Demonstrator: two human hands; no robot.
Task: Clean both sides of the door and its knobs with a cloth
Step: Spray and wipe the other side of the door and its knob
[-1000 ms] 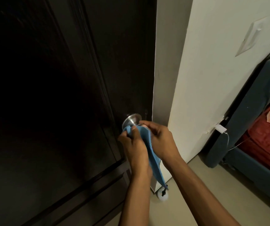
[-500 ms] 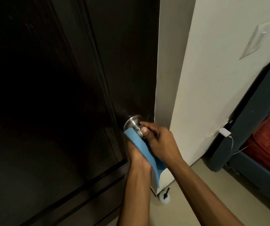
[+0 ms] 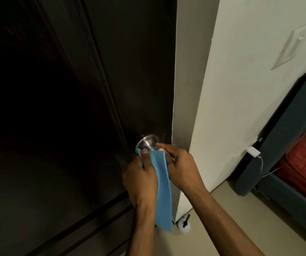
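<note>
A dark brown panelled door (image 3: 74,108) fills the left of the view. Its silver knob (image 3: 147,142) sits near the right edge. My left hand (image 3: 141,178) grips a blue cloth (image 3: 162,191) just below the knob, thumb on top of the fabric. The cloth wraps under the knob and hangs down in a long fold. My right hand (image 3: 180,167) curls around the knob's front end, fingertips touching the metal and the cloth's upper edge.
A cream wall (image 3: 250,89) with a switch plate (image 3: 290,47) stands right of the door frame. A white doorstop (image 3: 184,225) sits on the floor at the frame's foot. A blue sofa (image 3: 277,154) with a red cushion and a plugged-in charger (image 3: 252,151) lies at the right.
My left hand has come out from behind the cloth and now grips it from the left. The cloth hangs longer. My right hand has shifted slightly right on the knob.
</note>
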